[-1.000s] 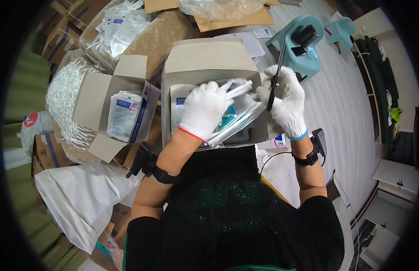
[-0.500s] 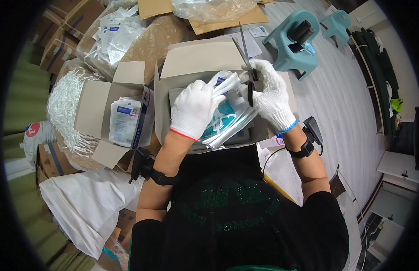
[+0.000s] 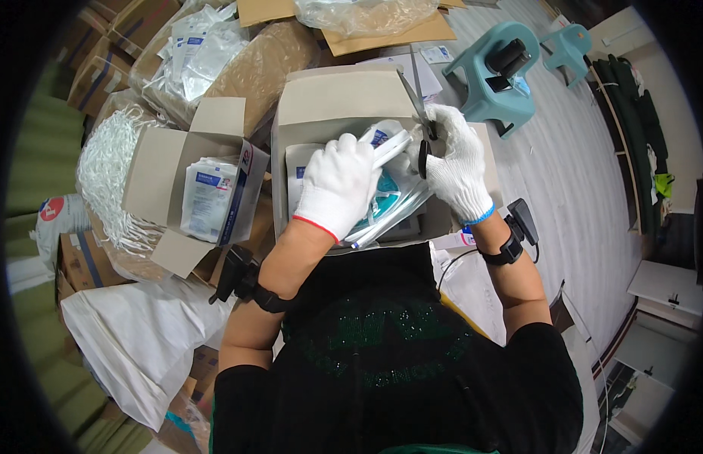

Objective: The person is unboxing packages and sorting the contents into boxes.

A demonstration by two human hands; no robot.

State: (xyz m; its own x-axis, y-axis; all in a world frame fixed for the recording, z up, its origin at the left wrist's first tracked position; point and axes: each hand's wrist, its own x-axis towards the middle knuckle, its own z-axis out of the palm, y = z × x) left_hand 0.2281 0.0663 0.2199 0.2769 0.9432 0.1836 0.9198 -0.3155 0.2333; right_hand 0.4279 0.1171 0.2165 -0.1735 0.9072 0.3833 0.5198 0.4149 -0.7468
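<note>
White knit gloves cover both of my hands. My left hand, with a red cuff edge, is closed on a bundle of flat white packets above an open cardboard box. My right hand, with a blue cuff edge, grips black-handled scissors; their blades point away from me, apart at the tips. Below my hands, a clear packet with teal contents and more white packets lie in the box. My left hand covers part of the bundle.
A smaller open box with upright packets stands at left, beside a heap of white strips. Bagged packets lie behind it. Teal stools stand on the grey floor at far right. A white sack lies near left.
My left hand has shifted slightly right with the packets, uncovering another packet at the box's left side. The scissor blades have come closer together. My right hand stays nearly in place.
</note>
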